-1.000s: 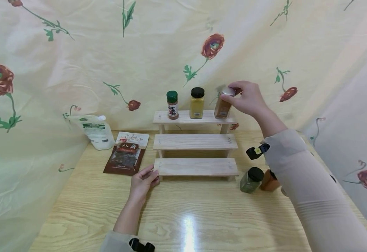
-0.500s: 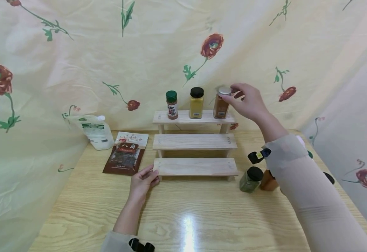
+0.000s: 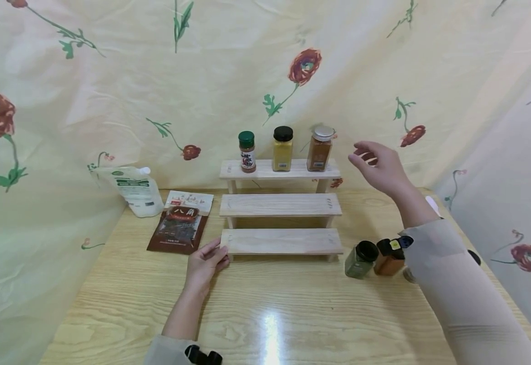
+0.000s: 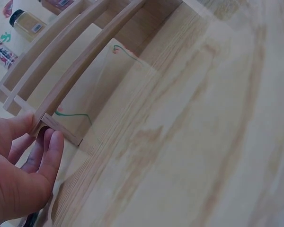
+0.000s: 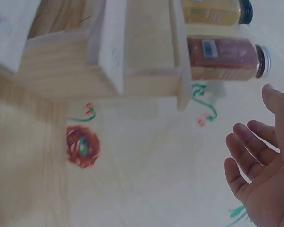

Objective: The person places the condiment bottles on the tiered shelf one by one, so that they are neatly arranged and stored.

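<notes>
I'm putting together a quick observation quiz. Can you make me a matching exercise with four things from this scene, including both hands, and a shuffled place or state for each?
1. silver-lidded jar
2. left hand
3. green-lidded bottle
4. right hand

A. left end of the top shelf
B. in the air, holding nothing
C. right end of the top shelf
D. gripping the bottom shelf

Pairs: 1-C, 2-D, 3-A, 4-B

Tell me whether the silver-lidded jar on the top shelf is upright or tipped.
Upright: in the head view, the silver-lidded jar stands with its base on the top shelf and its lid uppermost.
</notes>
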